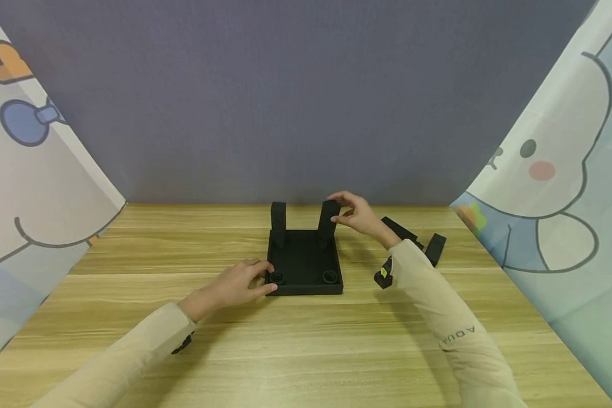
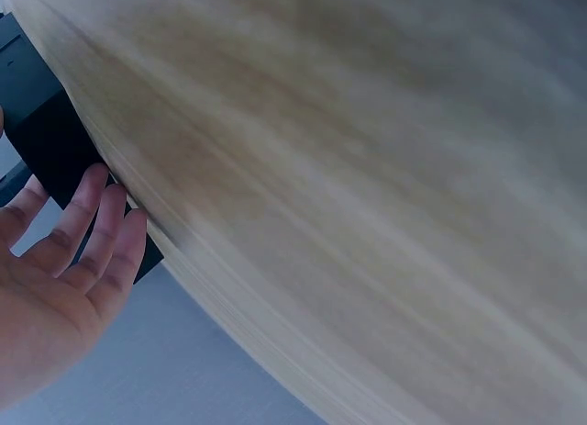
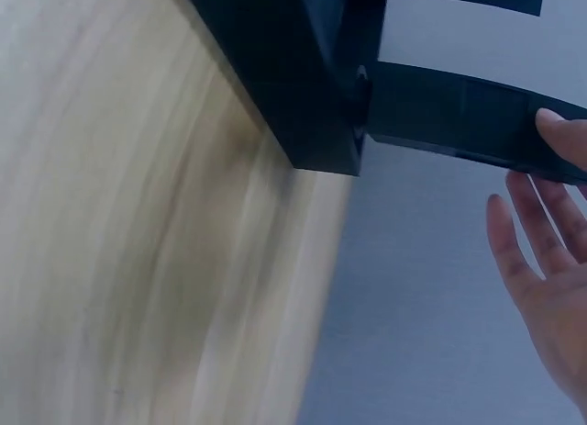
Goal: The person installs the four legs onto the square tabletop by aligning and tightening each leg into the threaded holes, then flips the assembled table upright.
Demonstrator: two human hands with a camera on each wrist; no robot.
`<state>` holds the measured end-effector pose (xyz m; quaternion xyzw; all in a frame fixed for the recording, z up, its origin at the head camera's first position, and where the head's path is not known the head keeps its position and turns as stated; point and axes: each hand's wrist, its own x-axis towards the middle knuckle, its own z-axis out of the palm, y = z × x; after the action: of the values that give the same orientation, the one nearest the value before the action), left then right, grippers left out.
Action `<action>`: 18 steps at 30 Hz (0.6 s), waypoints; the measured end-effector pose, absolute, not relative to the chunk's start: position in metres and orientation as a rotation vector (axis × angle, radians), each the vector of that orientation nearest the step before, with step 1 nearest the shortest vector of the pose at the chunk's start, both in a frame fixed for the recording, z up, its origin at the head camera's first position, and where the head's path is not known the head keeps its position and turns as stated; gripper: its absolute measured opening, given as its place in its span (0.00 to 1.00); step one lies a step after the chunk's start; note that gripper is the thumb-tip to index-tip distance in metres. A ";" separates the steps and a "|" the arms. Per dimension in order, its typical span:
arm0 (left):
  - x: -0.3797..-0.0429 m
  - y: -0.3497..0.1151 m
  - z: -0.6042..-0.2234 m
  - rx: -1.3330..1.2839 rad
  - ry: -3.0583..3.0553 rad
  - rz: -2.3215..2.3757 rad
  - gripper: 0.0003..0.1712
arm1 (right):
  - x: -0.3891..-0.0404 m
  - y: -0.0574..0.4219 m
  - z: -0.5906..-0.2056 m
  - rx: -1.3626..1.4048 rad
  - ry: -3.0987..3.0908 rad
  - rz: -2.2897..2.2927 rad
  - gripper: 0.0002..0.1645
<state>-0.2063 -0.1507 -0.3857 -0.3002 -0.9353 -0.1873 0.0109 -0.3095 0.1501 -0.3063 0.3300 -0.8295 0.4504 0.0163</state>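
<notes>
A shallow black square tray lies on the table, with round sockets in its two front corners. Two block-like black posts rise from its back corners. My left hand holds the tray's front left corner, thumb along the front wall and fingers at the left side. In the left wrist view, the left fingers lie against the tray's dark side wall. My right hand pinches the upper end of the back right post, which leans slightly outward. The back left post stands upright, untouched.
Right of the tray, partly behind the right forearm, lie a loose black block, a long black piece and a small black part with a yellow mark. A grey panel stands behind the table; printed cloths hang at both sides.
</notes>
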 end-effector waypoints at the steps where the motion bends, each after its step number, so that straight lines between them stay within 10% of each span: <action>1: -0.206 -0.151 -0.386 -0.938 -2.917 -0.584 0.24 | -0.311 0.150 -0.309 1.007 -2.561 1.402 0.27; 18: -0.206 -0.150 -0.383 -0.940 -2.914 -0.585 0.23 | -0.327 0.150 -0.338 0.865 -2.494 1.388 0.30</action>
<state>-0.2056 -0.1501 -0.3834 -0.3014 -0.9348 -0.1877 0.0123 -0.3272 0.1500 -0.3376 0.2891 -0.8336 0.4638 0.0796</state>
